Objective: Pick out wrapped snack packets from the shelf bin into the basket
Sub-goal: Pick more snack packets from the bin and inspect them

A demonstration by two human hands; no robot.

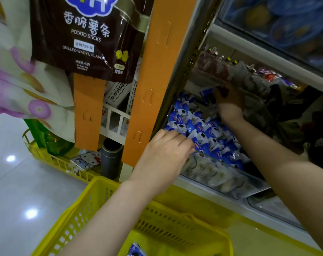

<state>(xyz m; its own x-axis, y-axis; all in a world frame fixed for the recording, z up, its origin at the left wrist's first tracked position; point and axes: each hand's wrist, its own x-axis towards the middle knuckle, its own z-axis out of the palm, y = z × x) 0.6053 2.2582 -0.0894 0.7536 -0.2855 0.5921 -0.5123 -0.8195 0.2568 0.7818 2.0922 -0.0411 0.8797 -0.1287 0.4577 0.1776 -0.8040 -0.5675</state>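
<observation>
Left grip (164, 156) among packets (203, 133) at seven o'clock of the bin (221, 179), closure untellable; right grip (229, 102) pinches a packet (205, 93) at twelve o'clock.

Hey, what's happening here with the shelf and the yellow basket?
A person has both hands in a clear shelf bin full of blue-and-white snack packets. The left hand rests on the packets at the near corner. The right hand reaches to the back, its grip too blurred to judge. The yellow basket below already holds at least one packet.
</observation>
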